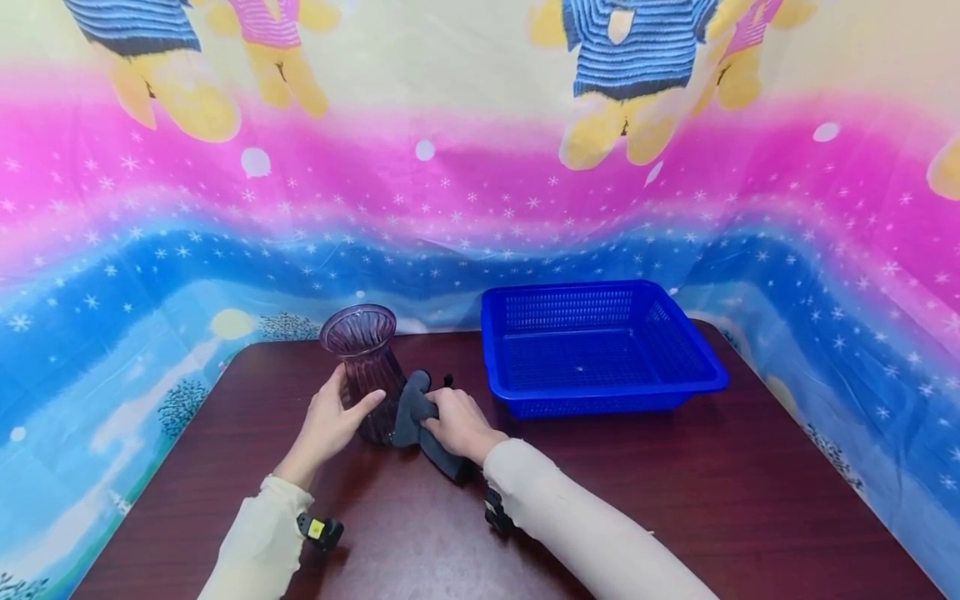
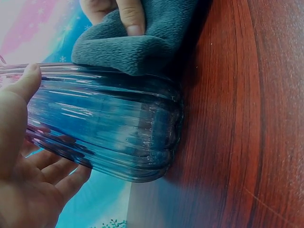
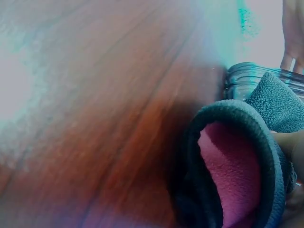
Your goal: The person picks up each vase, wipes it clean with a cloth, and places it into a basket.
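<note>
A ribbed, purple-tinted glass vase (image 1: 372, 379) with a flared rim stands on the table, left of centre. My left hand (image 1: 327, 423) holds its left side, thumb across the front and fingers round the back, as the left wrist view also shows. On the vase's right side my right hand (image 1: 461, 423) grips a dark grey cloth (image 1: 411, 412) and presses it to the glass. One end of the cloth hangs below that hand toward the tabletop. In the right wrist view a fold of the cloth (image 3: 273, 102) shows a pink inner face (image 3: 232, 175).
A blue plastic basket (image 1: 607, 388) with perforated walls sits at the back right of the dark red-brown wooden table (image 1: 600, 500). Behind the table hangs a printed curtain (image 1: 450, 192) with snowflakes and bears. Each wrist wears a small black camera (image 1: 321, 531).
</note>
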